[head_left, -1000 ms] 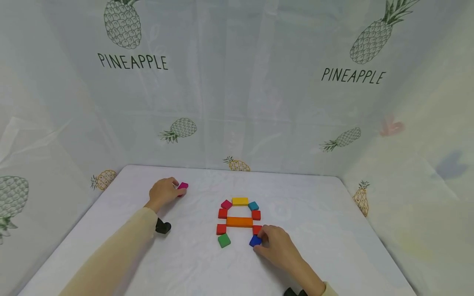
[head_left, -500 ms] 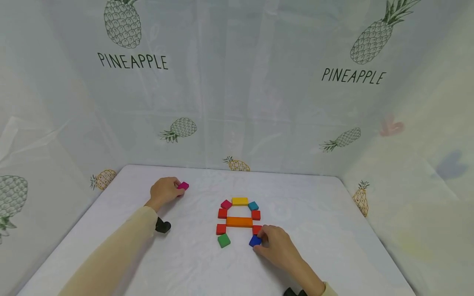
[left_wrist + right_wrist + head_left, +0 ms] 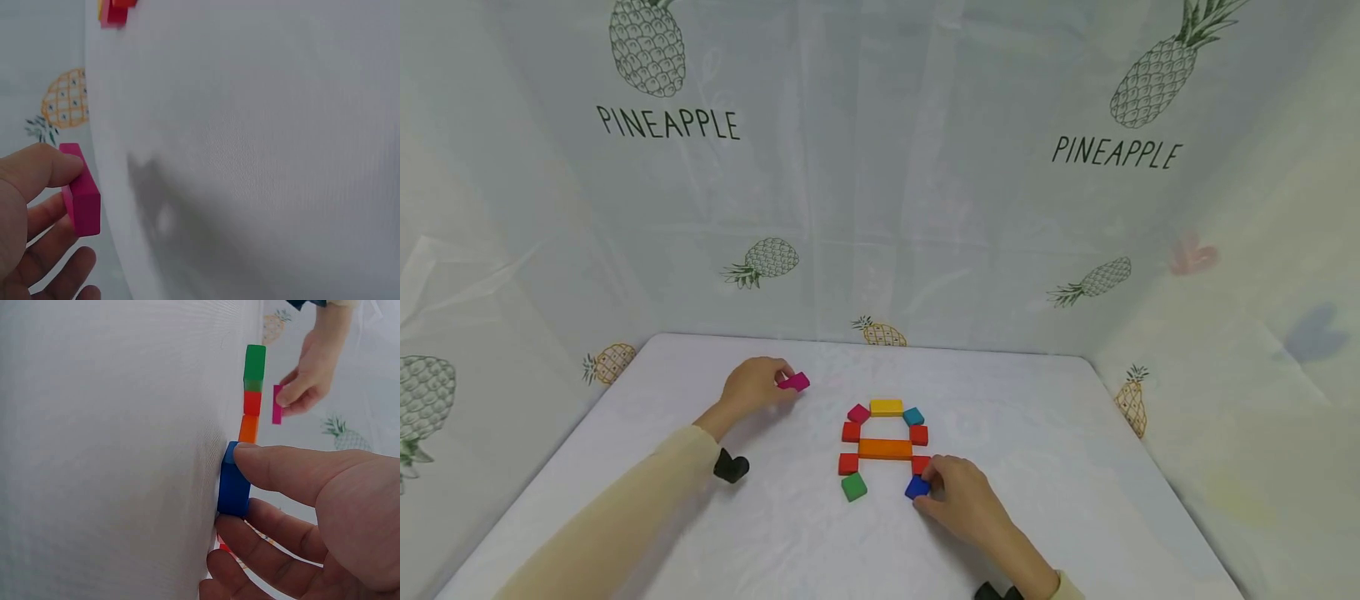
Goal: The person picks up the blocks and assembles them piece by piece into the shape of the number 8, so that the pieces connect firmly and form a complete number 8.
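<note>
A magenta block (image 3: 86,200) is pinched between the thumb and fingers of my left hand (image 3: 756,387), held above the table at the back left. At the lower right of the block figure, my right hand (image 3: 964,498) pinches a blue block (image 3: 234,487) that lies on the table, thumb on one side and fingers on the other. The blue block touches or nearly touches a red block (image 3: 920,465) just behind it. An orange long block (image 3: 885,450) joins the two sides of the figure. A green block (image 3: 853,487) lies tilted at the lower left.
A yellow block (image 3: 886,408) tops the figure, with a pinkish-red block (image 3: 858,413) and a teal block (image 3: 913,416) at its corners. More red blocks (image 3: 851,432) form the sides. The white table (image 3: 1037,433) is backed by a pineapple-print curtain (image 3: 880,167).
My left hand has lifted the magenta block and carried it to the right, toward the block figure. My right hand and the blue block have stayed in place.
</note>
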Tool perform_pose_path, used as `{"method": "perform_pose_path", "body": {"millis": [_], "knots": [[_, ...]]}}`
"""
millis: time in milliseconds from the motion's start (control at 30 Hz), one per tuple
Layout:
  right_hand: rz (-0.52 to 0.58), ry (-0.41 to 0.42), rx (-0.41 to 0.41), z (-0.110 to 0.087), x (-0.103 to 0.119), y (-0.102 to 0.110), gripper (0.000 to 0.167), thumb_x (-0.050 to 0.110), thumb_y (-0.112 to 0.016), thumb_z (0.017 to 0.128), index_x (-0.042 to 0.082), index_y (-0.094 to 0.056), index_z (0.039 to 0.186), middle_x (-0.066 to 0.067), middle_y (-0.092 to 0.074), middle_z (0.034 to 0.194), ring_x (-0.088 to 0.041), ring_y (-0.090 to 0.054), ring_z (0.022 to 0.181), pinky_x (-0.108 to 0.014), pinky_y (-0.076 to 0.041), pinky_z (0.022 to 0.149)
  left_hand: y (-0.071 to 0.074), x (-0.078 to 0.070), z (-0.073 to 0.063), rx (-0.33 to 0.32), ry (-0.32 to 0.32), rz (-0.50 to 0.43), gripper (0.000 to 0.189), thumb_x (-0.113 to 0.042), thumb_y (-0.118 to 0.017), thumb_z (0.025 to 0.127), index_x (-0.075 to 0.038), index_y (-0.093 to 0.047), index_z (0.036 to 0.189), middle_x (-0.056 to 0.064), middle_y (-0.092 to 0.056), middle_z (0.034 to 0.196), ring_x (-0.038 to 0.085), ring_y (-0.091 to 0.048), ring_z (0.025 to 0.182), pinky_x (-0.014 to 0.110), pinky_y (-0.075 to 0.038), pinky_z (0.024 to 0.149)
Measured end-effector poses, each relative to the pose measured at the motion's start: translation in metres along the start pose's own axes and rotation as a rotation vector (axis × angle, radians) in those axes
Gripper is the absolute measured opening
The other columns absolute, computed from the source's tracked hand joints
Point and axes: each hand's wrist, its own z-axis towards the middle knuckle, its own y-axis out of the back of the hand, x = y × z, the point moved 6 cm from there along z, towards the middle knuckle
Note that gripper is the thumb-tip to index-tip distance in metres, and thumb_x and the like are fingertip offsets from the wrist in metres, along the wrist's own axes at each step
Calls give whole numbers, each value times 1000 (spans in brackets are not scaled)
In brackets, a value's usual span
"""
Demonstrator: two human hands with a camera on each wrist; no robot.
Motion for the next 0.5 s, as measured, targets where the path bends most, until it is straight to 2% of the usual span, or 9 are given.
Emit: {"method": "perform_pose_path", "body": {"millis": [333, 500], "knots": [[-5, -12, 5, 0, 0, 0, 29, 29, -92, 84, 18, -70, 98, 10, -61, 84, -11, -52, 80, -29, -54, 74, -11, -48, -18, 87, -121, -2, 34, -29, -90, 84, -21, -77, 114, -3, -72, 101, 19, -63, 96, 41, -59, 81], [-2, -6, 7, 0, 1, 0, 29, 29, -92, 84, 17, -70, 98, 10, -61, 83, -11, -52, 79, -28, -53, 73, -16, -78, -30, 126, -233, 9, 31, -28, -90, 83, -24, -78, 112, -8, -72, 98, 18, -64, 96, 37, -57, 80]]}}
